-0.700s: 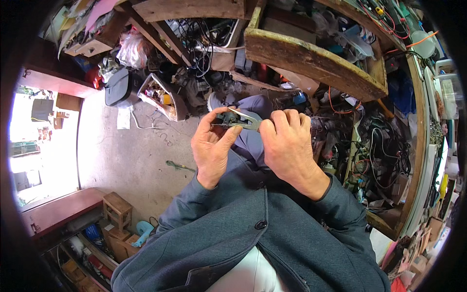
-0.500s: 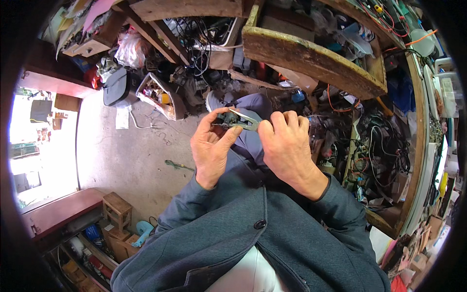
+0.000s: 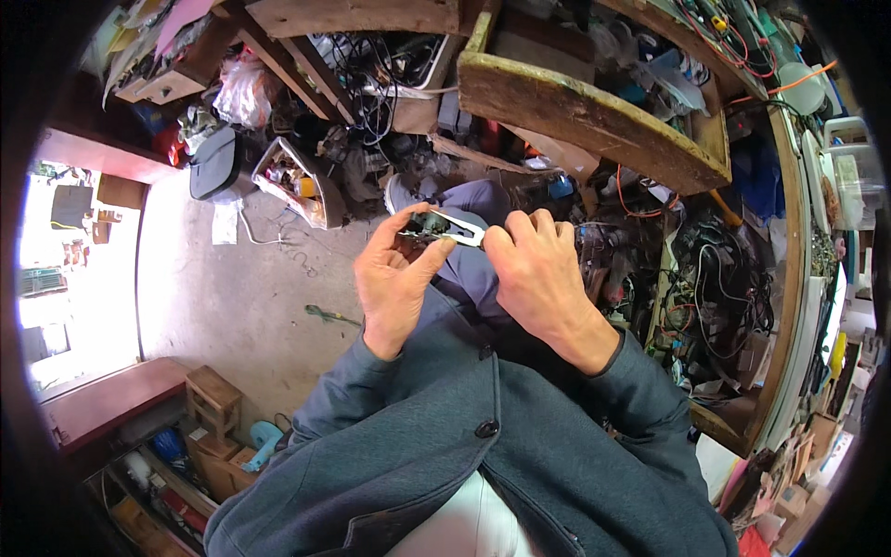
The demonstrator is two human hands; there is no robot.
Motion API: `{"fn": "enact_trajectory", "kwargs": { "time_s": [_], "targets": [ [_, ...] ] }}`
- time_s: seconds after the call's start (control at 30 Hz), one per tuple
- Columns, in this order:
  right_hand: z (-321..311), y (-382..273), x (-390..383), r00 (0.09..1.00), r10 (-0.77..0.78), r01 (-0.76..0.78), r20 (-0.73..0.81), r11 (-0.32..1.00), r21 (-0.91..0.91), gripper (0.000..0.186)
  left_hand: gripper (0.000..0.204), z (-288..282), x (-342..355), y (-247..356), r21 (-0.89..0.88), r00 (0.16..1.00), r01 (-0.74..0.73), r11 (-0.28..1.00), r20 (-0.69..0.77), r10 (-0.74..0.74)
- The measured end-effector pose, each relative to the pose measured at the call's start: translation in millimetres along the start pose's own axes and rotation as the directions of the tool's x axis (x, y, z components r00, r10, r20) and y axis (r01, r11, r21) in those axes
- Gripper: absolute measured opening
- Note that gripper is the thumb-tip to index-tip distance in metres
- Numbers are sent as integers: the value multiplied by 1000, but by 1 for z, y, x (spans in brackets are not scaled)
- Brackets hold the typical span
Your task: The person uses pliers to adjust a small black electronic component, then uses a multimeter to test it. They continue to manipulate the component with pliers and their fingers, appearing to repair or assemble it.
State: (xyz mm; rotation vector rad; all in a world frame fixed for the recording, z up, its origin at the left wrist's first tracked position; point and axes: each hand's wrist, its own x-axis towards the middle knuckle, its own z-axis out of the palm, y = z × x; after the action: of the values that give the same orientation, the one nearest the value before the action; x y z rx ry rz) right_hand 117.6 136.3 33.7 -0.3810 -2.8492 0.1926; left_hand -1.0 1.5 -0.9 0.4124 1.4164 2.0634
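Observation:
Above my lap, both hands are raised close together. My left hand curls its thumb and fingers round a small pale, wedge-shaped metal frame. Dark small parts show between the frame's two arms, near the left fingertips; their kind cannot be made out. The frame narrows toward my right hand, whose closed thumb and forefinger meet its narrow end. The right fingers are bent inward, and whether they also hold a slim tool is hidden.
An open wooden drawer juts out ahead. A white box of odds and ends and a black bin stand on the floor at left. Tangled cables fill the right side. A wooden stool stands at lower left.
The wedge-shaped frame has tilted and catches brighter light. Both hands have shifted slightly left in the picture, along with the whole scene. The grip looks the same.

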Motion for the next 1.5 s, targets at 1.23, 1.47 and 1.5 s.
{"fn": "enact_trajectory", "kwargs": {
  "time_s": [1.23, 1.47, 1.5],
  "targets": [
    [5, -8, 9, 892, 452, -68, 15, 101, 993, 13, 82, 10, 5, 0, -228, 952, 151, 962, 297, -79],
    [8, -3, 4, 914, 384, -208, 132, 164, 964, 17, 75, 9, 7, 3, -238, 969, 177, 955, 214, -126],
    [7, -2, 3, 923, 364, -214, 128, 208, 954, 16, 74, 9, 6, 2, -227, 969, 161, 960, 220, -111]
  ]
}}
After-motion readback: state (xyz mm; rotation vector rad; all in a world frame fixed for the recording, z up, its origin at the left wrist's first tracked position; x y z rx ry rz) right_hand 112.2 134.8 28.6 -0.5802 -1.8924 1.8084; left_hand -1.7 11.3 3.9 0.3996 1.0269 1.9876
